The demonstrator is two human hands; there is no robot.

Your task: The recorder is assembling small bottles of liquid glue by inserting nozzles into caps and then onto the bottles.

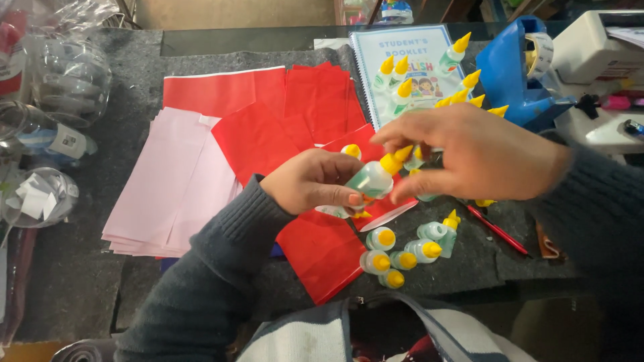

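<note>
My left hand is clamped around a small clear glue bottle, its long axis tilted up to the right, yellow cone cap toward my right hand. That hand's fingertips pinch the cap. More bottles stand just below on dark felt, beside glossy red paper.

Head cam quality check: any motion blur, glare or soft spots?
Head view: right hand is smeared by motion blur; left hand and the glue bottle it grips are sharper. Glare on the clear plastic bags at the left. Lighting is even and soft, shadows faint. Bottom edge dark.
</note>
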